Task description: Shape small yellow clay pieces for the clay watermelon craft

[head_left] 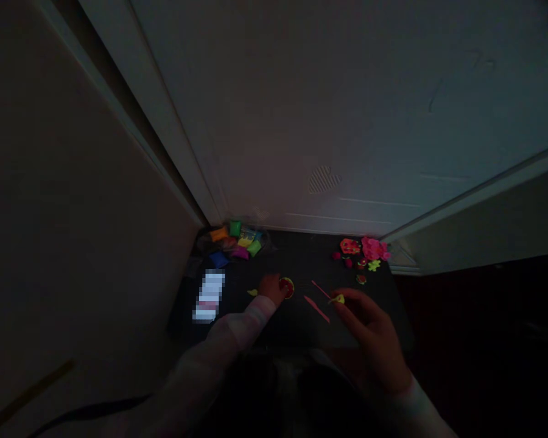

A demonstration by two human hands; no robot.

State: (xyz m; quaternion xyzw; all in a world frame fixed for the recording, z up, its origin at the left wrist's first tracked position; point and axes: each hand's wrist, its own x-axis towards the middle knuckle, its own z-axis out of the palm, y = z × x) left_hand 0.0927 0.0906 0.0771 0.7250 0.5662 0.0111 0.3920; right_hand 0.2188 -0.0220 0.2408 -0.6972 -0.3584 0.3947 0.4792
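right hand (378, 336) pinches yellow piece (340, 299) crosswise, tip leftward; left hand's (270, 288) grip unclear.

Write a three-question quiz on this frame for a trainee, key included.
1. What does the right hand pinch?
a) a green packet
b) a small yellow piece
c) a pink flower

2. True or false: the lit screen is to the right of the broad pink tool.

3. Fill in: the left hand is at a round ____ piece with a yellowish rim.

Key:
1. b
2. False; the lit screen lies left of the broad pink tool.
3. red
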